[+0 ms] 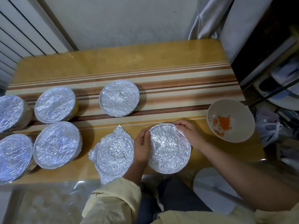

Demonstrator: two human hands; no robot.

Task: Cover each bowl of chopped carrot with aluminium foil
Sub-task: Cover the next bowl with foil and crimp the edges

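Between left hand (142, 144) and right hand (189, 133) sits the round bowl under crinkled silver foil (169, 147), both hands curled around its rim. Beyond the right hand, apart, stands the uncovered beige round bowl (234, 107) of orange chopped carrot (224, 121). Right hand's nearer for that one!

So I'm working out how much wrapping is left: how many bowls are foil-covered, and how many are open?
Foil-covered bowls, edges tucked: 6
Foil with loose corners, bowl beneath not visible: 1
Open bowl of carrot: 1
Total: 8
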